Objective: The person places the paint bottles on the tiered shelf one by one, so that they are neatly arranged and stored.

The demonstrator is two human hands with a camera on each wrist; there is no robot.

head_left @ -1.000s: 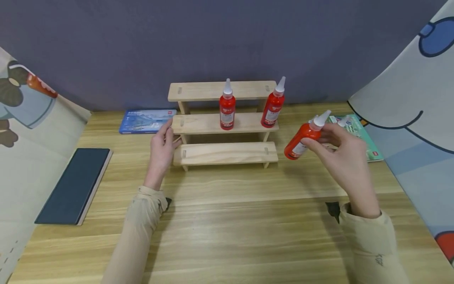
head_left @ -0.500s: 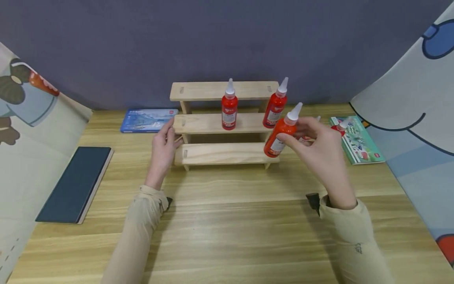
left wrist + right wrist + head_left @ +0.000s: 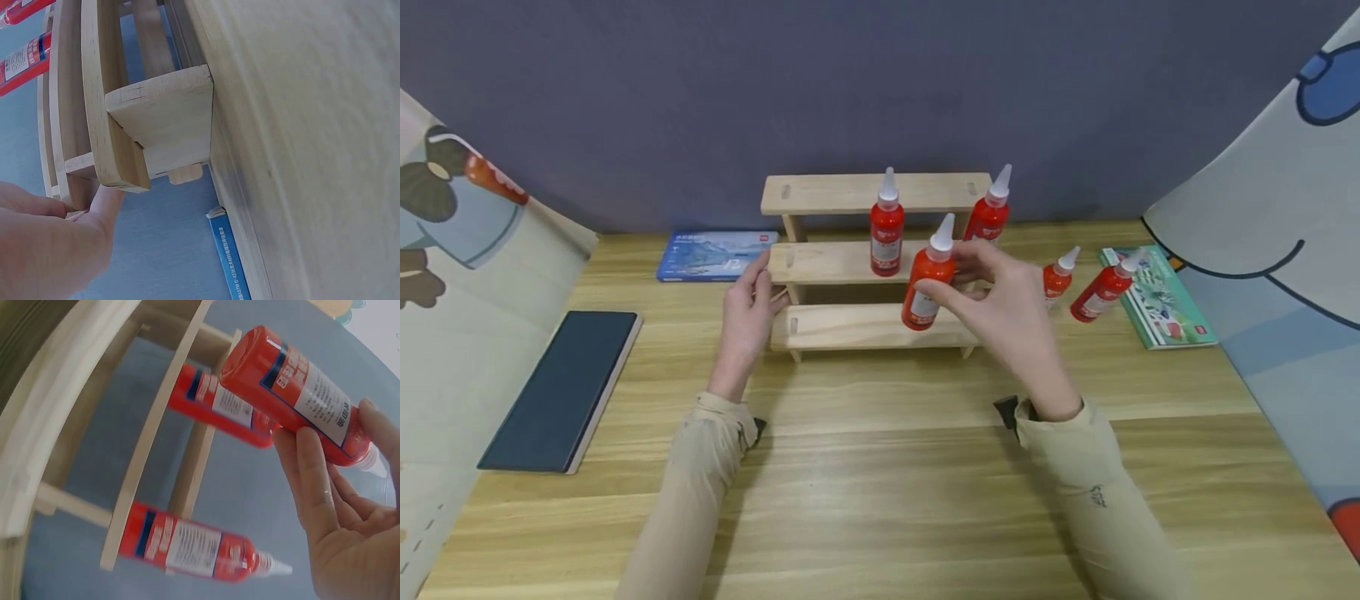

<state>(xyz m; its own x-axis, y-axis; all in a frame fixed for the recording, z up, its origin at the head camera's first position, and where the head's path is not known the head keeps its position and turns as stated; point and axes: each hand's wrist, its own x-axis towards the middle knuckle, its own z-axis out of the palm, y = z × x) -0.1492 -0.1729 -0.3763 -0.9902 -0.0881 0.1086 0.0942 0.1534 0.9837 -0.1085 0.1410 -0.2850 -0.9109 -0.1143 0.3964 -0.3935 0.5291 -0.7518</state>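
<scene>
My right hand pinches a red squeeze bottle with a white pointed nozzle. The bottle hangs slightly tilted in front of the three-tier wooden display rack, over its lowest step. In the right wrist view thumb and fingers grip this red bottle near its nozzle end, its base free. At the rack's left side, my left hand holds the end of the middle step; the left wrist view shows the fingers around that end. Two similar bottles stand on the middle step, one at centre, another at right, partly hidden.
Two more red bottles stand on the table right of the rack, one nearer, one farther right. A green book lies beyond them. Left are a blue box and a dark notebook. A dark panel rises behind.
My right hand has carried the red bottle leftward from beside the rack to before its lowest step, uncovering the two table bottles. My left hand keeps its place on the rack.
</scene>
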